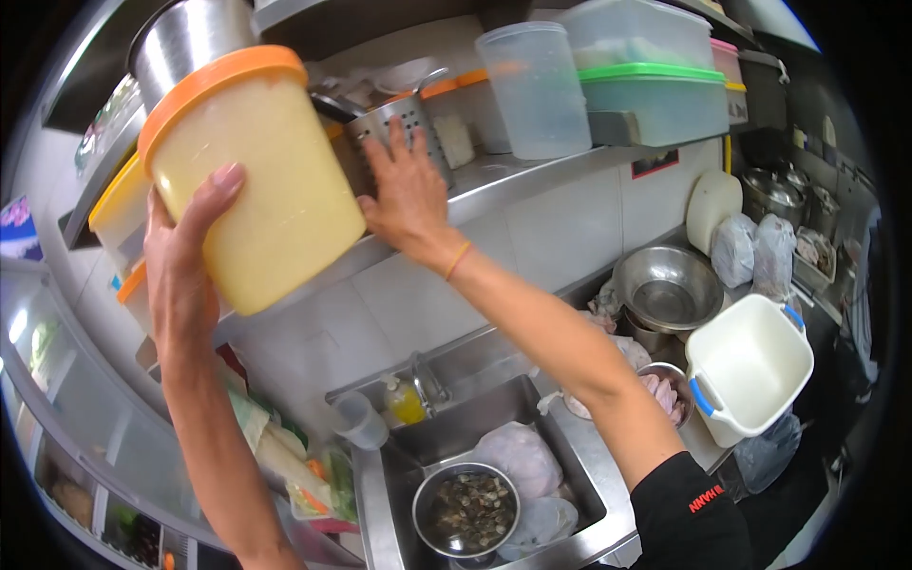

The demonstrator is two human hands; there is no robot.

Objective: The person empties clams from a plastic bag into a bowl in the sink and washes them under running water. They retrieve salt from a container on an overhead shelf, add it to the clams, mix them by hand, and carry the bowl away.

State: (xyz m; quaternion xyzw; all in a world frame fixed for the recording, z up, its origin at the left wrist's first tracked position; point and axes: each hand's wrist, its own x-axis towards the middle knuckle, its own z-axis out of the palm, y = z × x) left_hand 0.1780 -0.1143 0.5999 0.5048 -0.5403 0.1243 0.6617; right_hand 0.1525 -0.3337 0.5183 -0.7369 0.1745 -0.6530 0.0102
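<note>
In front of the steel shelf point(518, 176), the orange-lidded plastic container point(275, 190) of pale yellow contents is gripped by the left hand point(180, 256), thumb on its front, fingers around its side. Below the shelf is the sink point(446, 432); on the shelf stand a green-lidded box point(655, 104), a translucent canister point(537, 90) and, crowding the container, a perforated utensil holder point(439, 142), the right hand point(408, 190) spread open before it, contact unclear.

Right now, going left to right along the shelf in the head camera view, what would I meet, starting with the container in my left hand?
Orange-lidded container, metal holder, tall clear tub, green-lidded box, pink-lidded box.
</note>
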